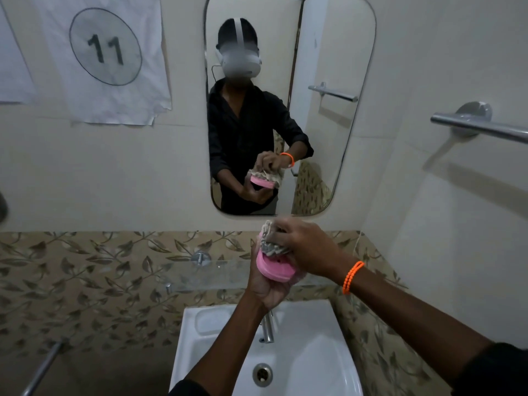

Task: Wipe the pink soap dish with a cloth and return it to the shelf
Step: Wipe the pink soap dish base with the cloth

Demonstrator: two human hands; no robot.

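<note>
My left hand [267,287] grips the pink soap dish [275,268] from below and holds it tilted above the sink, in front of the glass shelf [200,277]. My right hand [305,248], with an orange band on its wrist, presses a bunched grey-white cloth [271,244] onto the dish's upper part. The cloth covers the top end of the dish. The mirror [328,138] above repeats the same hold.
A white sink [314,352] with a chrome tap [268,327] lies below my hands. A metal towel bar [480,127] sticks out of the right wall. A paper sheet marked 11 [105,52] hangs at the upper left. Another metal bar [43,367] stands at the lower left.
</note>
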